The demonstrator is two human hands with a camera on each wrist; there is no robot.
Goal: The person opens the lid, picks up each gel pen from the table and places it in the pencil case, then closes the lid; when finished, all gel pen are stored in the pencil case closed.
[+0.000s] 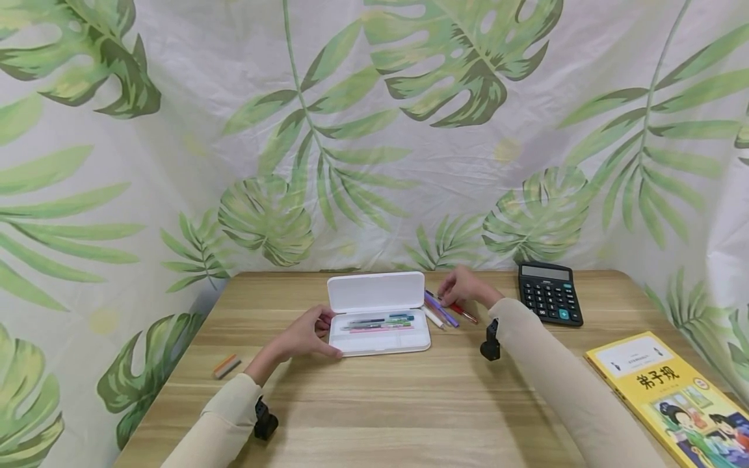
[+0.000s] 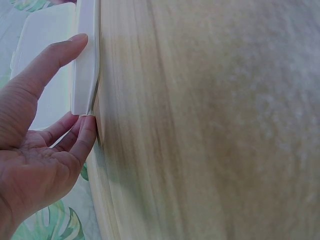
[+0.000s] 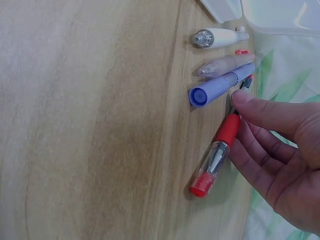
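Observation:
A white pencil case stands with its lid raised, several pens lying inside. My left hand grips its left end, the thumb along the front wall and the other fingers around the corner, as the left wrist view shows. Right of the case, my right hand pinches a red pen between thumb and fingers, its clear-capped end pointing toward me. Beside that pen lie a purple pen, a pale pinkish pen and a white pen.
A black calculator sits at the back right of the wooden table. The yellow book lies at the right edge. An orange and grey eraser-like block is on the left. Behind the table hangs a leaf-patterned cloth.

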